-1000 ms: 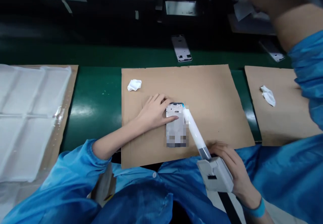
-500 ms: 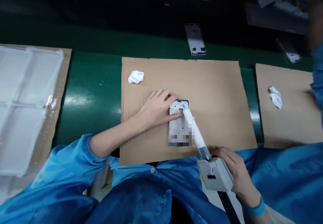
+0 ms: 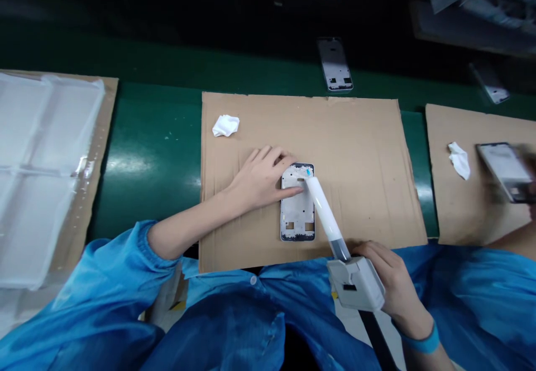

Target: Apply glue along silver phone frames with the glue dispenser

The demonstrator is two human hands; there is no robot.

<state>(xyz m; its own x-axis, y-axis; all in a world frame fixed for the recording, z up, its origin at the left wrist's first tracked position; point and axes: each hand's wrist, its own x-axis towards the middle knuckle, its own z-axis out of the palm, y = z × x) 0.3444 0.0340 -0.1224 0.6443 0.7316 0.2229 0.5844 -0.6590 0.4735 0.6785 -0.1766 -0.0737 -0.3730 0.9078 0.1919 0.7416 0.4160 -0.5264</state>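
1. On my left side I see a translucent plastic tray (image 3: 69,123), lying upon a cardboard sheet (image 3: 110,93).
2. On the middle cardboard (image 3: 368,148), near its far left corner, I observe one crumpled white wad (image 3: 225,126).
3. The right cardboard (image 3: 454,215) carries another white wad (image 3: 459,160), I notice.

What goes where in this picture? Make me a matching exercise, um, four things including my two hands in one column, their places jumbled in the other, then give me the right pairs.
Things
1. Left hand
2. Right hand
3. White tube
4. Blue wristband

Places
A. Around a wrist
B. At the grey housing
C. Thumb lying across the pale frame
D. Slanting from the housing, its blue tip at the frame's far end

Pairs
1-C
2-B
3-D
4-A
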